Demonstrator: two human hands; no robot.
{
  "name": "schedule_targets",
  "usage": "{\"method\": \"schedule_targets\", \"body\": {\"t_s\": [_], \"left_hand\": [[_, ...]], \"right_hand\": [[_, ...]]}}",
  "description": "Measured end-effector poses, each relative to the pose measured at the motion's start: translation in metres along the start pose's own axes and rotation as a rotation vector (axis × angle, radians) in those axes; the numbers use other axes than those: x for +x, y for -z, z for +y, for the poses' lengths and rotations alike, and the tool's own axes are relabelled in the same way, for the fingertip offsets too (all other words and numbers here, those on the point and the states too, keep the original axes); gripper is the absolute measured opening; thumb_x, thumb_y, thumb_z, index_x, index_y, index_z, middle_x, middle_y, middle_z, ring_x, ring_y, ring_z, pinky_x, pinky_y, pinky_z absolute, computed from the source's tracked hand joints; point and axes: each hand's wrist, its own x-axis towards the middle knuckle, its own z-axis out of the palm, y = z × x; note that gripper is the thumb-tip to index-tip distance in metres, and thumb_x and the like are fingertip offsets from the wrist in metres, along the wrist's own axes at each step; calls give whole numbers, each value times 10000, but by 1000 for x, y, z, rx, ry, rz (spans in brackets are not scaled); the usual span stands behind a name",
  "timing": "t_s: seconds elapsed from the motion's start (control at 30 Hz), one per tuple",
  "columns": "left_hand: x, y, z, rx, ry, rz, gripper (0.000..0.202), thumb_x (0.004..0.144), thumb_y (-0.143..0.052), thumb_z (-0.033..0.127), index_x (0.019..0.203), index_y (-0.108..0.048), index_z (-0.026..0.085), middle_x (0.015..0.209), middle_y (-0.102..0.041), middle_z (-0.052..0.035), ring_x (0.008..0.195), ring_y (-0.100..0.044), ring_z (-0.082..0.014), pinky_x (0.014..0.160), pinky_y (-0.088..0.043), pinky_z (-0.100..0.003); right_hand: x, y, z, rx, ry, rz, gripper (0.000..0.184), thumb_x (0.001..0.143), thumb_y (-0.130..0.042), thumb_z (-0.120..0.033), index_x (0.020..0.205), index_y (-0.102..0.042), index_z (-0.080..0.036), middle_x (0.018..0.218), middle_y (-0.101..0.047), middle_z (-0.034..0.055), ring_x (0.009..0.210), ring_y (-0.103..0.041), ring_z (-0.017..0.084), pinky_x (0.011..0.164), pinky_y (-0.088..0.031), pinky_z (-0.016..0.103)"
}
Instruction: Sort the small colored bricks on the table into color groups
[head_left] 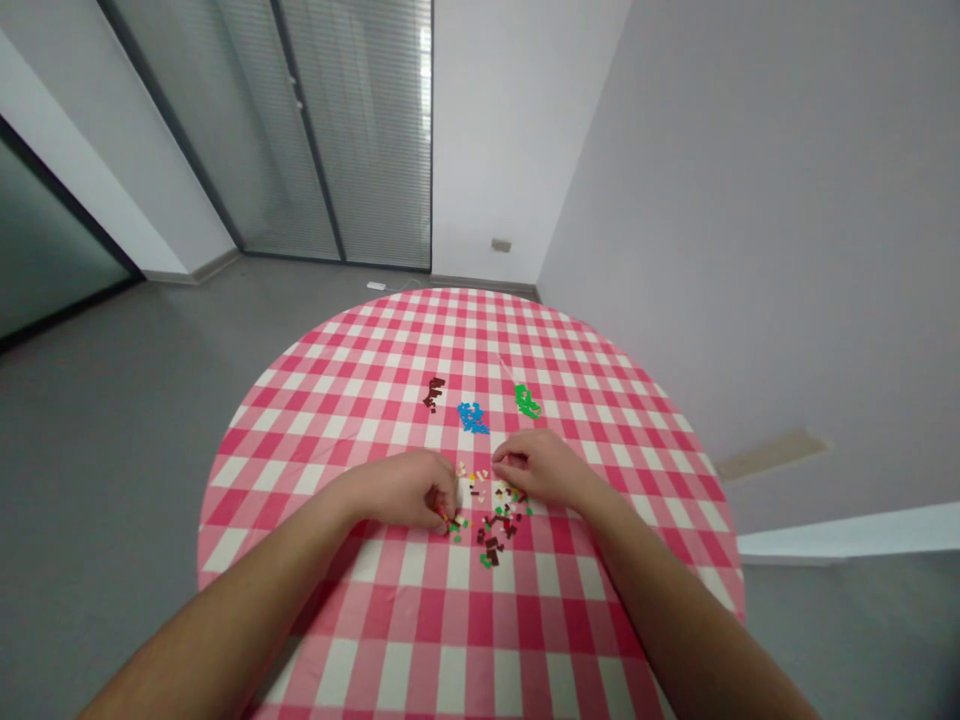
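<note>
A mixed scatter of small toy building bricks (493, 545) in brown, green, red, yellow and cream lies on the tablecloth between my hands. On its left side, my left hand (416, 487) has its fingers curled down, the tips at a few red, green and cream pieces. Whatever those tips pinch is too small to make out. My right hand (541, 465) rests over the scatter's upper right part, thumb and forefinger close together; I cannot see what is between them. Beyond the hands are a blue brick pile (472, 417), a green brick pile (526, 401) and a dark brown brick group (433, 394).
The round table wears a red-and-white checked tablecloth (360, 620). Behind it stand glass partitions with blinds (360, 130) and a white wall (517, 130) with a socket plate (501, 245). A white power strip (376, 286) lies on the grey floor (112, 430).
</note>
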Motion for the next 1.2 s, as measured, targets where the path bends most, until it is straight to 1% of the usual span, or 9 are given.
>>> {"method": "schedule_targets", "body": {"t_s": [0.23,0.47,0.57,0.63,0.73,0.87,0.93,1.03,1.2], "left_hand": [[1,1,-7,71,59,-8,191,696,-708,55,824,-754,189,805,-690,-15,686,-613,-138,615,-447,-218],[-6,11,-5,0,82,45,149,755,-672,85,851,-742,174,844,-711,-34,763,-648,-160,685,-479,-234],[-13,19,-4,-32,112,128,166,823,-586,108,878,-730,171,901,-728,-45,821,-663,-168,751,-492,-257],[-16,22,-5,-19,152,125,156,814,-590,124,874,-727,169,897,-730,-45,807,-662,-171,737,-490,-262],[-17,21,-7,-31,188,39,131,774,-614,122,824,-725,171,838,-727,-28,741,-652,-159,674,-474,-246],[-17,18,-11,-82,186,-51,107,742,-622,105,738,-708,169,761,-710,-10,697,-643,-142,639,-460,-230],[-17,17,-11,-94,190,-59,89,728,-638,107,724,-703,167,748,-703,-9,693,-643,-145,632,-458,-232],[-15,15,-8,-106,182,-45,86,701,-653,86,693,-691,163,767,-702,-14,721,-651,-155,638,-457,-232],[-10,9,-1,-79,152,-21,83,683,-687,98,628,-659,154,782,-692,-15,711,-630,-147,638,-447,-232]], "right_hand": [[-5,-15,-41,24,166,-260,110,821,-685,-290,825,-759,-209,762,-725,17,656,-593,137,572,-325,242],[-1,-20,-49,-26,181,-293,127,823,-635,-178,759,-744,-193,750,-726,16,660,-587,135,577,-312,243],[-2,-20,-48,-13,176,-283,168,850,-617,-193,722,-725,-182,726,-716,22,651,-583,132,583,-322,242],[-2,-19,-45,35,165,-251,163,866,-612,-212,754,-728,-185,745,-718,24,674,-595,135,597,-343,239],[-2,-12,-34,112,90,-141,134,856,-608,-200,809,-733,-189,770,-723,29,679,-606,136,603,-379,235],[0,4,0,96,-114,22,154,802,-599,-137,832,-743,-184,797,-740,46,685,-640,155,613,-432,246],[-1,11,21,42,-206,126,171,797,-595,-132,849,-750,-182,851,-753,64,740,-667,182,648,-460,266],[-3,16,49,-33,-315,198,201,819,-574,-140,867,-764,-186,885,-766,78,781,-689,215,685,-486,296],[-1,12,70,-100,-370,261,225,846,-572,-156,938,-775,-189,960,-768,88,863,-703,242,757,-504,322]]}}
